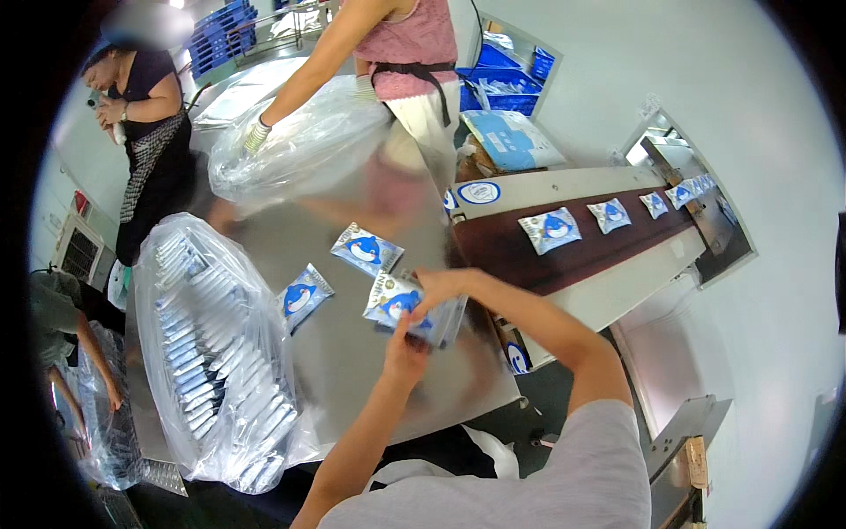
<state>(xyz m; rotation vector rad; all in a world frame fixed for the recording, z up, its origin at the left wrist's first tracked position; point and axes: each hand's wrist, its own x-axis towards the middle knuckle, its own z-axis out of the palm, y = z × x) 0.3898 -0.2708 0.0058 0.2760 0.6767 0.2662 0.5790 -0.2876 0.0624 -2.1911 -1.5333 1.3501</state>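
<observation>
Over the metal table (344,397), my two hands hold a small stack of white-and-blue plastic packets (388,298), the top one printed with a blue cartoon animal. My left hand (406,354) grips the near side of the stack, thumb on top. At its right end, my right hand (439,287) closes its fingers on the packets. Two loose packets of the same kind lie on the table, one (367,249) just beyond the stack and another (305,296) to its left. A large clear plastic bag (225,353), filled with rows of packets, lies farther left.
To the right, a dark red conveyor belt (564,269) carries several spaced packets (551,231) from a wall opening (705,212). Across the table a person in pink (410,40) handles a clear plastic bag (300,132). Other people stand at the left. Blue crates (502,88) sit behind.
</observation>
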